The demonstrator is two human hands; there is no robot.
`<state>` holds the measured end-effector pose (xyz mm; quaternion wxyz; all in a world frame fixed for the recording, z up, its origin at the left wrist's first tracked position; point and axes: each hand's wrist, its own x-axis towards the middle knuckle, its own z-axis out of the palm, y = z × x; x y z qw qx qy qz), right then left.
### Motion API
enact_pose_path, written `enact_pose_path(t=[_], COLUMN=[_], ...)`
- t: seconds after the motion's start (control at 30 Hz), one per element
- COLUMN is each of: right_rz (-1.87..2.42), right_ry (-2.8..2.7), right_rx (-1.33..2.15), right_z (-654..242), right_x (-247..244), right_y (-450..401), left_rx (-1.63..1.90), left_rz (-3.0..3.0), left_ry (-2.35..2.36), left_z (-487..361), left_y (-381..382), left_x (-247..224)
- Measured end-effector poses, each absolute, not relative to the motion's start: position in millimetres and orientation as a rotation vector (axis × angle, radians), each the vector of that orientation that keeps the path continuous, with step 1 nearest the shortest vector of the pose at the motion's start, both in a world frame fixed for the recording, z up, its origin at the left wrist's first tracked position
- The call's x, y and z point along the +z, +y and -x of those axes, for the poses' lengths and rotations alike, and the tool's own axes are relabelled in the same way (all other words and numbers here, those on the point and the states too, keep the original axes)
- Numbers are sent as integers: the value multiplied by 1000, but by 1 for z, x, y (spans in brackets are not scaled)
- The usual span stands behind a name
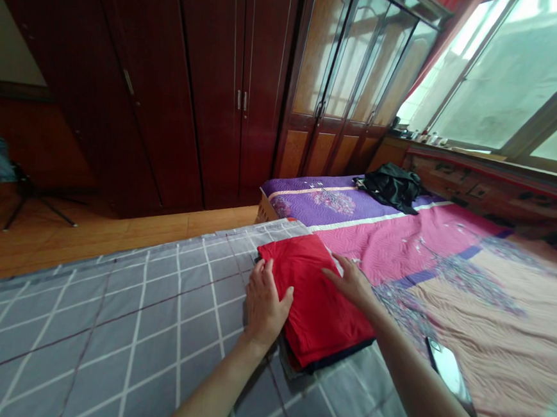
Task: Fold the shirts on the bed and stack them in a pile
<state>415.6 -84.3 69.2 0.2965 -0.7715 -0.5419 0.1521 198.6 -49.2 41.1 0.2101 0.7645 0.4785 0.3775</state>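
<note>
A folded red garment [310, 301] lies on top of a small stack, with dark and grey cloth [295, 367] showing under its near edge. The stack rests on a grey checked bedspread [163, 328]. At its left side lies my left hand [266, 301], fingers stretched along the edge and thumb apart over the red cloth. Across the far right edge reaches my right hand [352, 282], its fingers extended and touching or just above the fabric. Neither hand grips anything that I can see. The garment's exact kind does not show.
A phone [451, 376] lies right of my right forearm on the patterned pink and purple bedding [372, 241]. Farther back is a black garment [391, 185]. Dark red wardrobes [210, 100] line the far wall; a tripod stand [33, 195] is on the floor at left.
</note>
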Motion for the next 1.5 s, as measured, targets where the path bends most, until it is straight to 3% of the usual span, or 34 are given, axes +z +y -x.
enact_pose_path(t=[0.07, 0.23, 0.5, 0.73, 0.93, 1.27, 1.5], right_rz=[2021, 2055, 2189, 2298, 2076, 2202, 2143], right_ry=[-1638, -1934, -1926, -1791, -2232, -2131, -2015], right_rx=[288, 143, 24, -74, -1, 55, 21], right_z=[-394, -371, -410, -406, -349, -327, -344], right_x=[61, 43, 42, 51, 49, 44, 61], right_y=[-68, -46, -28, -6, -2, 48, 32], left_rx=[1038, 513, 336, 425, 374, 387, 299], left_rz=[-2299, -2505, -2667, -2704, -2679, -2665, -2644], left_ry=[1155, 836, 559, 481, 369, 367, 412], left_z=[-201, -197, -195, -199, -207, -210, -207], left_y=[-58, -69, -89, -93, -93, -91, -93], left_x=[46, 60, 82, 74, 58, 56, 58])
